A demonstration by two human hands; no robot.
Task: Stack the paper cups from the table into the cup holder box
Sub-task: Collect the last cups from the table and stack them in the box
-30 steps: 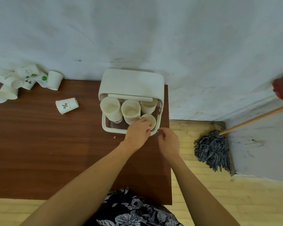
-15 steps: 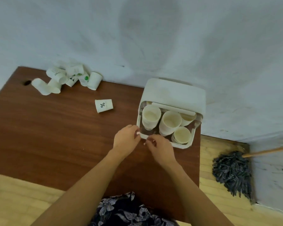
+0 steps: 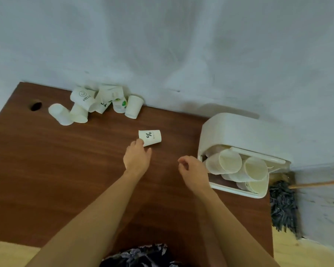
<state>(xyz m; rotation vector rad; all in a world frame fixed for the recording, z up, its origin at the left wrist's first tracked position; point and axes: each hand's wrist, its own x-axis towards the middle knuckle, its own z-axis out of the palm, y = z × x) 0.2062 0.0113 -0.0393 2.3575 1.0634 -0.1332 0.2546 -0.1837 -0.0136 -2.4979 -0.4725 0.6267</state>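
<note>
1. Right in the middle of the desk [image 3: 46, 170] lies one paper cup with a % mark [image 3: 150, 137], on its side, mouth pointing right and base pointing left.
2. The left hand [image 3: 137, 159] is at the cup's base end. Its fingers [image 3: 140, 143] touch the cup's lower left corner, the thumb sits just under the cup, and nothing is wrapped round it, so the hand is pretty much open and holds nothing.
3. The right hand [image 3: 194, 173] sits a bit nearer, between that cup and the cup holder box [image 3: 237, 132]. Its fingers are loosely curled and empty, well apart from the % cup and just beside the box's left edge.
4. The box is white and sits at the desk's right end with its lid up. Inside are stacks of white cups [image 3: 239, 168] leaning toward the camera; how many per stack I can't tell.
5. Back left by the wall there's a pile of loose cups [image 3: 96, 105] lying every which way, some printed, one reading HELLO. A round hole [image 3: 35, 106] in the desk is just left of them.
6. A mop [image 3: 282, 205] rests on the floor to the right of the desk.
</note>
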